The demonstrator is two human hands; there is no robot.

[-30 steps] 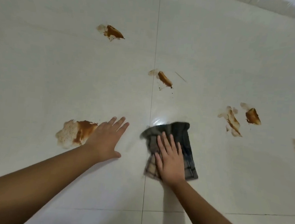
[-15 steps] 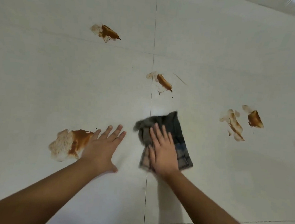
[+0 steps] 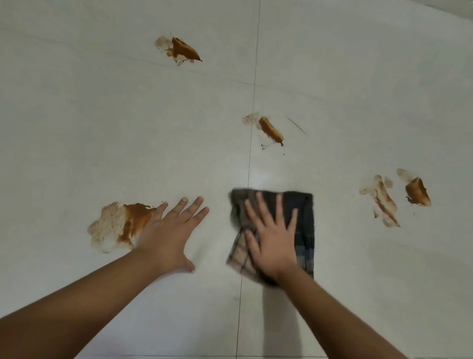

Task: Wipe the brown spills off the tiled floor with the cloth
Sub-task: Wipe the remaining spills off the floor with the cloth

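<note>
R hand [image 3: 271,238] lies flat, fingers spread wide, pressing the dark checked folded cloth [image 3: 302,221] onto the pale tiled floor [image 3: 93,111], just right of a grout line near frame centre. L hand [image 3: 169,230] at 9 o'clock from it, flat on tile, fingers straight & splayed, holding nothing, outer edge against the big brown foamy spill [image 3: 121,224]. From the cloth: streak spill [image 3: 270,131] at 12, far spill [image 3: 183,50] at 11, paired spills [image 3: 383,199] at 2, all apart from it
</note>
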